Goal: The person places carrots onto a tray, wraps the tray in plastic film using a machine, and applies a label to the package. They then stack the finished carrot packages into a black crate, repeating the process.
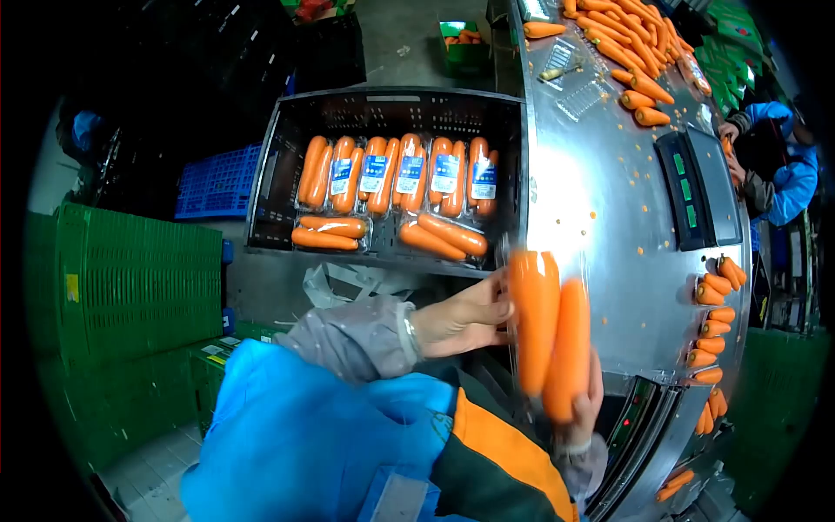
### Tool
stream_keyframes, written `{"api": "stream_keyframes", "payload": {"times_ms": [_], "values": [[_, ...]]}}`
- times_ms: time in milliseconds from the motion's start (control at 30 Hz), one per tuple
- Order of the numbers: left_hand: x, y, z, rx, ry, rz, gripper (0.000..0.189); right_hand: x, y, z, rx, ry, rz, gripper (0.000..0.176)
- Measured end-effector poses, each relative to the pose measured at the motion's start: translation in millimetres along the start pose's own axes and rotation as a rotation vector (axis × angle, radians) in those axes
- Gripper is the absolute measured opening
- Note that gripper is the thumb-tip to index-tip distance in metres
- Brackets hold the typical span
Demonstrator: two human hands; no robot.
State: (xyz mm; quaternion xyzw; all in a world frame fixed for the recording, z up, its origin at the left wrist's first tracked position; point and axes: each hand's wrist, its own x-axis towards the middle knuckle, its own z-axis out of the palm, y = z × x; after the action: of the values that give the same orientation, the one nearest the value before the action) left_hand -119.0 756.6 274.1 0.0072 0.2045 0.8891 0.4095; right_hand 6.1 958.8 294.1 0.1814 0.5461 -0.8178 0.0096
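Observation:
A clear pack with two large carrots (537, 317) is held up in front of the body, close to the camera. My left hand (465, 317) grips its left edge, thumb and fingers pressed together on it. Lower down, my right hand (587, 400) holds the pack's bottom right side, its fingers partly hidden behind the carrots. Left of the pack, a black crate (391, 98) holds several wrapped carrot packs, many in an upright row with blue and white labels (409, 174). Two packs lie sideways nearer to me, one of them a two-carrot pack (444, 237).
A metal table (557, 130) carries a carrot pile (631, 35), a scale (691, 187) and a row of carrots (711, 329) along its right edge. Green crates (130, 296) stand at left. Another person (787, 165) is across the table.

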Motion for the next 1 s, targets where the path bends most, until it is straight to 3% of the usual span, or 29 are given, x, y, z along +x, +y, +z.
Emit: {"api": "stream_keyframes", "payload": {"times_ms": [33,100,167,233,267,367,500,667,833,900,967,1000], "values": [[8,0,-16,0.039,0.056,0.064,0.043,30,10,11,-0.036,-0.075,-0.057,0.083],[52,8,-38,0.243,0.479,0.231,0.043,89,13,50,-0.304,-0.173,-0.126,0.074],[90,44,-125,0.015,0.548,0.159,0.040,128,17,76,-0.529,-0.241,-0.171,0.065],[118,89,-195,-0.008,0.720,0.216,0.040,142,5,84,-0.824,-0.288,-0.304,0.058],[132,104,-227,0.072,0.825,0.242,0.041,147,6,80,-0.731,-0.290,-0.292,0.049],[177,124,-287,0.389,1.028,0.253,0.041,145,10,59,-0.473,-0.143,0.114,0.028],[241,106,-320,0.822,1.107,0.211,0.041,145,-7,32,-0.616,-0.093,0.138,0.021],[272,90,-334,1.159,1.067,0.257,0.042,145,-47,-22,-0.814,0.082,0.071,0.028],[275,95,-324,1.302,1.024,0.313,0.042,129,-126,-148,-1.042,0.443,-0.047,0.029],[264,99,-319,1.353,1.030,0.349,0.043,122,-147,-235,-1.225,0.591,-0.088,0.034],[250,101,-314,1.395,1.030,0.402,0.043,117,-170,-292,-1.104,0.809,-0.014,0.037],[241,103,-309,1.423,1.026,0.433,0.043,116,-176,-314,-0.831,0.975,0.060,0.040]]}}
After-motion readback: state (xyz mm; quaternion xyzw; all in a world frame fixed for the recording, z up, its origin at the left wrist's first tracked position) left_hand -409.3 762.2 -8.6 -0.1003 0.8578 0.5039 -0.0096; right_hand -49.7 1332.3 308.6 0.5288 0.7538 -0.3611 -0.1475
